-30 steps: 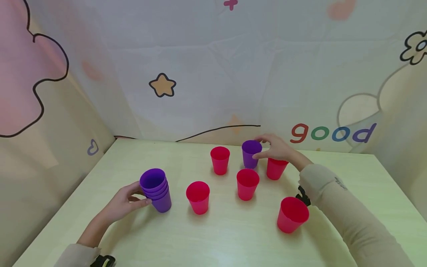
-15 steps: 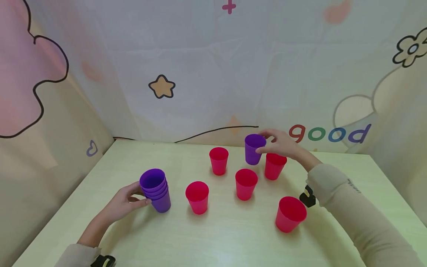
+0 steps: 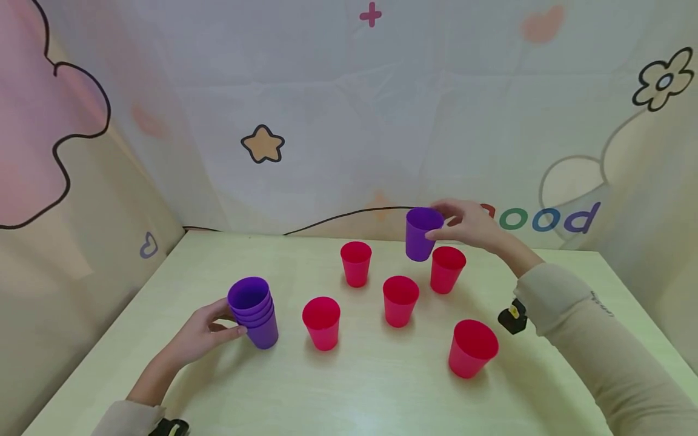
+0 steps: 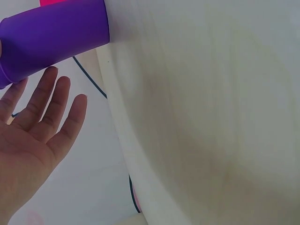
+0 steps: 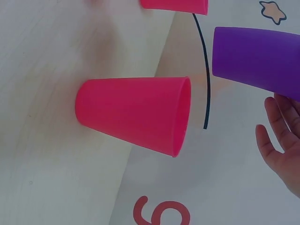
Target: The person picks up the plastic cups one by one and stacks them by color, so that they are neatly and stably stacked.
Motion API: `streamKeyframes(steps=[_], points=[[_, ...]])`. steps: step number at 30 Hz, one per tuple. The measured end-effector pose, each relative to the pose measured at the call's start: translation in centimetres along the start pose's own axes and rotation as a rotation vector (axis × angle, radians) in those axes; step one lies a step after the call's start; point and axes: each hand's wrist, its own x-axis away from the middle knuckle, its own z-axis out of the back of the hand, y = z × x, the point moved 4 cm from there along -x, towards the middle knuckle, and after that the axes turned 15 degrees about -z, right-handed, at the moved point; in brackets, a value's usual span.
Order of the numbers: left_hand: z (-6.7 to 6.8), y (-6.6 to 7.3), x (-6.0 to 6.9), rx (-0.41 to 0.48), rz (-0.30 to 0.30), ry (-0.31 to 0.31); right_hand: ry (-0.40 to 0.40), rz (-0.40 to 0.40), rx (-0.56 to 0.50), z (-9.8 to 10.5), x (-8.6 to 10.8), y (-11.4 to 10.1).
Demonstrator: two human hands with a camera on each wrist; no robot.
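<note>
On the left of the table, a nested stack of purple cups (image 3: 263,332) stands upright, pinched near its upper rims by my left hand (image 3: 197,334). The stack's purple side (image 4: 61,35) shows in the left wrist view, with the other fingers spread beneath it. My right hand (image 3: 470,225) pinches a single purple cup (image 3: 418,237) by its side near the rim and holds it above the back of the table. A red cup (image 3: 446,272) stands just below that hand; in the right wrist view it appears large and apart from the held cup.
More red cups stand upright: one at the back middle (image 3: 356,266), one at the centre (image 3: 400,304), one beside the purple stack (image 3: 323,327), and one at the front right (image 3: 472,351). A printed cloth (image 3: 327,121) hangs behind the table.
My right hand has lifted the purple cup off the table, moving it up and slightly right. The left hand and the stack stay in place. The view shifts slightly.
</note>
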Motion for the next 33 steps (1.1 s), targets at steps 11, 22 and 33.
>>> streamKeyframes(steps=[11, 22, 33], points=[[-0.1, 0.0, -0.1, -0.001, -0.01, 0.008, 0.023, 0.018, 0.01, 0.8, 1.3, -1.1], [-0.1, 0.2, 0.0, 0.017, -0.008, -0.005, -0.036, 0.099, -0.022, 0.4, 2.6, -3.4], [-0.1, 0.5, -0.1, 0.023, 0.003, -0.004, -0.071, 0.221, -0.019, -0.9, 2.8, -5.5]])
